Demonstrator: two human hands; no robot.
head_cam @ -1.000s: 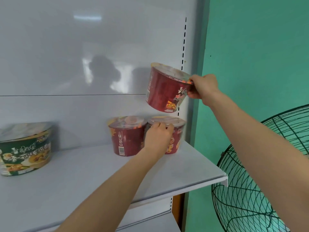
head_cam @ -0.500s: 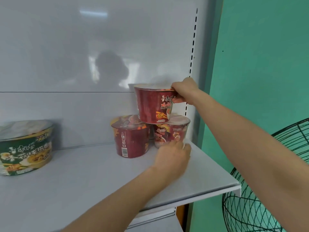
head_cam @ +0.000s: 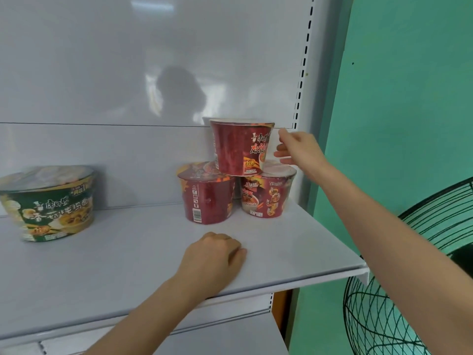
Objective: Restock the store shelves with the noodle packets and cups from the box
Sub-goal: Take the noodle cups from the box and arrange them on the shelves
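Three red noodle cups stand stacked at the right end of the white shelf (head_cam: 128,265). The top red cup (head_cam: 239,147) sits upright on the left red cup (head_cam: 204,198) and the right red cup (head_cam: 266,196). My right hand (head_cam: 297,147) hovers just right of the top cup with fingers spread, a small gap between them and the cup. My left hand (head_cam: 215,254) rests on the shelf in front of the stack, fingers loosely curled and holding nothing. A green noodle bowl (head_cam: 48,201) stands at the shelf's left end.
The shelf's slotted upright (head_cam: 304,60) runs just right of the stack, beside a green wall (head_cam: 409,98). A black wire fan guard (head_cam: 399,290) stands low at the right. A lower shelf (head_cam: 217,339) shows beneath.
My right hand set the third red cup on top of the two cups and let go of it. My left hand drew back from the right cup onto the shelf.
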